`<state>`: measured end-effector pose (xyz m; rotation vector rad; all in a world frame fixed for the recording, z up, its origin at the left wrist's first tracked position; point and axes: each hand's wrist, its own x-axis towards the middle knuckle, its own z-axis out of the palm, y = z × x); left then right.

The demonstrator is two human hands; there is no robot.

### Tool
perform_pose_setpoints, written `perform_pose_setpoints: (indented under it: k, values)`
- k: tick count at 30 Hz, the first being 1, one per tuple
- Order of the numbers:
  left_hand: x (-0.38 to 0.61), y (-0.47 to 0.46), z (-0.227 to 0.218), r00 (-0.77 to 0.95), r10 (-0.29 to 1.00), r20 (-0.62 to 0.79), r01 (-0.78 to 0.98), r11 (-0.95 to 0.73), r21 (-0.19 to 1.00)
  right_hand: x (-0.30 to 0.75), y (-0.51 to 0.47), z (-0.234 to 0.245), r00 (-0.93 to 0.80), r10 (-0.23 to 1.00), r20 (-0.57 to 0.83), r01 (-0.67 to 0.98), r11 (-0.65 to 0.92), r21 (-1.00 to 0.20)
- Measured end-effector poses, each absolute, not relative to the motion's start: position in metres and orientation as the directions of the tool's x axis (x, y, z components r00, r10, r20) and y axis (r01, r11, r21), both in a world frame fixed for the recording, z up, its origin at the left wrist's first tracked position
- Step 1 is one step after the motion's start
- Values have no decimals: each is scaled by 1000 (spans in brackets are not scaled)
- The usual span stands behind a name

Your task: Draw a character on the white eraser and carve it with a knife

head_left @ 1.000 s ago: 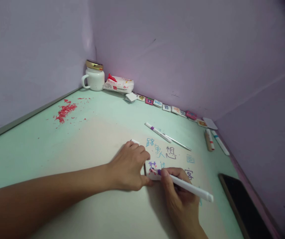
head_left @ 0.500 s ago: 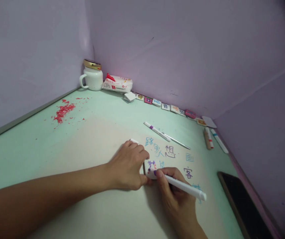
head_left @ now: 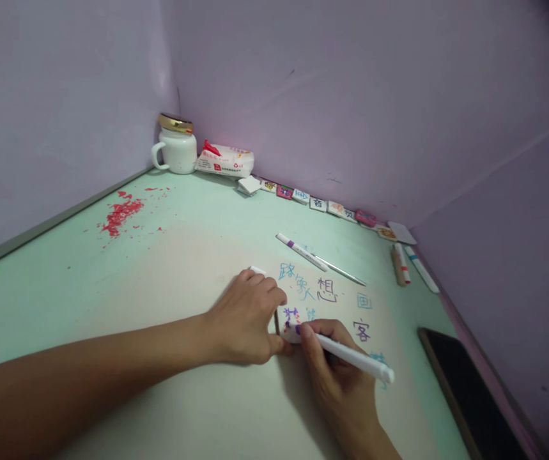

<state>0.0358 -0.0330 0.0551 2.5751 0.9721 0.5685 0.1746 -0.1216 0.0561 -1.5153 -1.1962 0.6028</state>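
Note:
My right hand [head_left: 344, 377] grips a white marker [head_left: 358, 359], its purple end down at a purple and red character [head_left: 292, 315]. Just left of it, my left hand [head_left: 250, 316] is bent over, fingers curled and thumb near the marker's tip. A white corner [head_left: 257, 270] shows past its knuckles and a dark edge by its fingers; the rest of what it holds is covered. Blue and purple characters [head_left: 326, 290] are written on the surface around my right hand. Beyond them lie a purple-banded marker [head_left: 301, 252] and a thin silver tool [head_left: 341, 269].
A dark phone [head_left: 468, 390] lies at the right, below two more markers [head_left: 422, 269] and a brown piece [head_left: 397, 267]. Small lettered blocks [head_left: 318, 204] line the wall, beside a tissue pack [head_left: 226, 161] and a white lidded mug [head_left: 178, 152]. Red shavings [head_left: 121, 216] are scattered at left.
Both hands stay almost in place. The marker's rear end has shifted slightly left and up, and the whole view has moved a little.

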Motion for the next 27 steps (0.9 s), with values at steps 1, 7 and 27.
perform_pose_setpoints:
  k: [1,7,27]
  values:
    - [36,-33,55,687,682,250,550,-713,435,174,-122,56,367,908,203,358,64,-932]
    - [35,-34,56,688,685,239,550,-707,445,175,-121,57,398,892,216,354,68,-933]
    - [36,-34,55,691,682,240,547,-710,443,175,-120,59,411,885,219,375,55,-925]
